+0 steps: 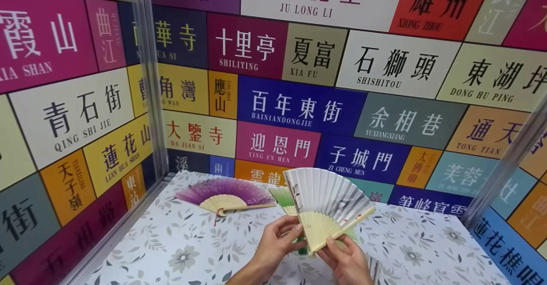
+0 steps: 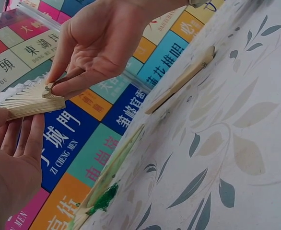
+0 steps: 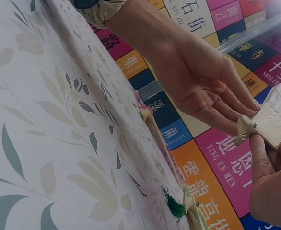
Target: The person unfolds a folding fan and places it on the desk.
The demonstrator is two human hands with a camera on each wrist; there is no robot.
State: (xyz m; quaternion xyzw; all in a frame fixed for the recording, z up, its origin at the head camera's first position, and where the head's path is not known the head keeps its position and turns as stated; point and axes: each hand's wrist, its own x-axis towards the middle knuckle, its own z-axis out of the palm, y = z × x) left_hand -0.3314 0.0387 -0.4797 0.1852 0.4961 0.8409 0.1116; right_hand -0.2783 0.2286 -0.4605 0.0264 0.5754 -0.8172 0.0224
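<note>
A white folding fan [image 1: 331,195] with pale wooden ribs is spread part way and held above the table. My left hand [image 1: 275,244] pinches its left side near the lower ribs. With thumb and fingers, my right hand [image 1: 347,257] pinches the right outer stick near the pivot. In the right wrist view, the pivot end of the ribs [image 3: 270,123] shows between both hands. Behind the white fan, a green fan [image 1: 287,199] is mostly hidden. Its dark green tassel [image 2: 104,197] lies on the table. Left of the hands, a purple fan [image 1: 230,197] lies spread.
The table [image 1: 171,233] has a white covering printed with grey leaves and flowers. A closed wooden-stick fan [image 2: 181,79] lies on it. Panels with coloured place-name signs [image 1: 299,101] stand behind the table, joined by a metal corner post [image 1: 151,75].
</note>
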